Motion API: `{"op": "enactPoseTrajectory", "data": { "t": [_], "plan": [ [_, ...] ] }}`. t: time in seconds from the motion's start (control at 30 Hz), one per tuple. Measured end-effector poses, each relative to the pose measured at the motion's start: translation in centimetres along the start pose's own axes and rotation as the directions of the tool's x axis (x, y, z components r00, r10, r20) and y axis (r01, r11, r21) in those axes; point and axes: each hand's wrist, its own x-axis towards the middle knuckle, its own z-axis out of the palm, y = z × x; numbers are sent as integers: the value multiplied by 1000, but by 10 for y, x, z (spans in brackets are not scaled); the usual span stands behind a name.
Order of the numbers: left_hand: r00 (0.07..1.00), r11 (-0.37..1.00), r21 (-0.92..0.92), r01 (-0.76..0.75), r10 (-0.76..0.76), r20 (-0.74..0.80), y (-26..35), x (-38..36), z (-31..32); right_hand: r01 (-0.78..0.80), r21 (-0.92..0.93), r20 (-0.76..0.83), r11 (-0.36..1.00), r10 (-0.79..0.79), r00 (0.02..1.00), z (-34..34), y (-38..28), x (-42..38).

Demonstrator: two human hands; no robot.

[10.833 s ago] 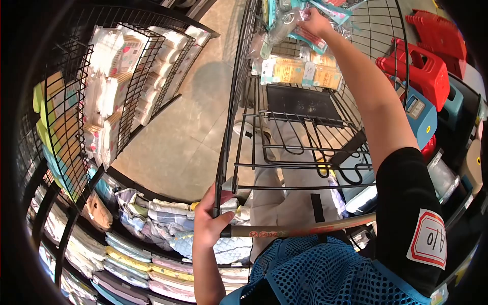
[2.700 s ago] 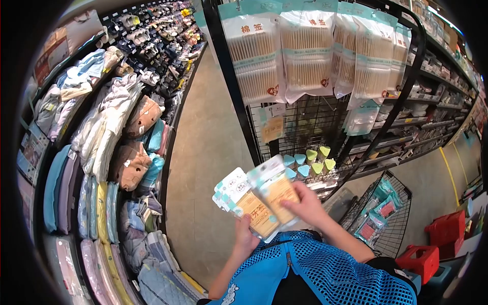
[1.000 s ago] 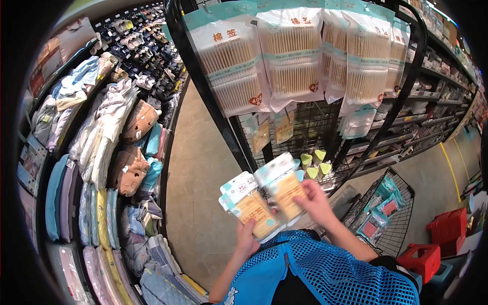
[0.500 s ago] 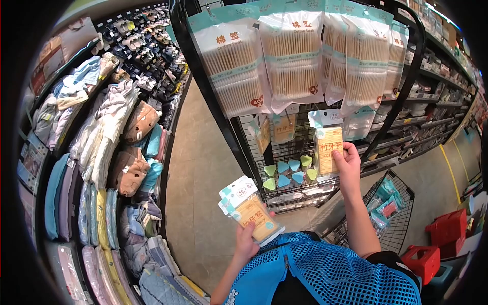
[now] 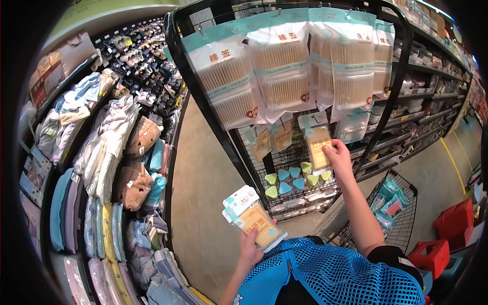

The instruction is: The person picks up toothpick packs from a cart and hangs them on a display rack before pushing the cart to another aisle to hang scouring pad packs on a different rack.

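Note:
My left hand [image 5: 250,250] is closed on a small stack of toothpick packs [image 5: 256,219], low in front of the blue mesh vest. My right hand [image 5: 337,156] pinches the right edge of one toothpick pack [image 5: 318,144], held upright against the wire rack, its top by a hook. Two similar packs [image 5: 282,135] hang just left of it. Large cotton swab bags [image 5: 280,63] hang in a row above. Below the pack are green and blue triangular containers [image 5: 297,173] on the rack.
Folded clothes and textiles [image 5: 104,147] fill shelves on the left, with shoes [image 5: 137,58] behind. A wire basket [image 5: 406,203] with teal packages stands at right, near red containers [image 5: 428,258]. More shelving [image 5: 422,101] runs along the right. The rack's black frame [image 5: 216,107] rises in front.
My right hand and its pack have shifted slightly left and down, toward the hook. The stack in my left hand has turned a little and sits slightly farther right. The camera view has shifted.

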Motion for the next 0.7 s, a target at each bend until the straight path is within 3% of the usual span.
{"op": "enactPoseTrajectory", "data": {
  "t": [0.13, 0.17, 0.23, 0.27, 0.33, 0.37, 0.4, 0.43, 0.47, 0.5, 0.53, 0.57, 0.63, 0.7],
  "plan": [
    [1000, 1000, -11, 1, -1, 1, 1, -1, 4, 32, -46, -29, 998, -33, 999, -6, 36, 23],
    [1000, 1000, -16, 2, -2, -3, 1, -2, 3, 55, -130, -32, 990, -60, 998, -15, 59, 31],
    [1000, 1000, -26, 4, -4, -19, 0, -3, -1, 14, -347, -185, 938, -84, 979, -12, 71, 14],
    [1000, 1000, 0, 5, -5, -24, -1, -5, -3, -17, -285, -256, 958, -59, 965, -9, 75, 0],
    [999, 999, 48, 4, -3, -33, -1, -6, -7, -27, -177, -244, 984, -17, 970, -7, 99, -28],
    [999, 998, 69, -8, 11, -34, -2, -5, -9, -55, -234, -171, 971, 15, 985, -4, 116, -45],
    [999, 996, 89, -17, 20, -35, -3, -4, -11, -144, -115, 51, 983, 151, 987, 10, 103, -70],
    [999, 994, 108, -21, 25, -36, -5, -4, -14, -191, -148, 237, 970, 222, 946, 25, 95, -92],
    [993, 984, 176, -10, 31, -118, -9, -3, -17, -309, -124, 405, 943, 332, 852, 45, 72, -114],
    [980, 970, 243, 9, 40, -196, -13, -1, -20, -308, -177, 569, 935, 352, 743, 54, 78, -128],
    [961, 951, 308, 32, 55, -270, -17, -1, -22, -162, -238, 643, 958, 280, 713, 70, 68, -145],
    [957, 967, 253, 35, 40, -287, -17, 0, -20, 58, -379, 625, 923, 210, 752, 78, 59, -153],
    [948, 989, 143, 38, 10, -318, -15, 3, -19, 155, -510, 617, 846, 234, 751, 80, 47, -147],
    [962, 992, 126, -22, 55, -269, -17, 4, -21, 79, -511, 593, 856, 284, 753, 73, 54, -141]
  ]
}}
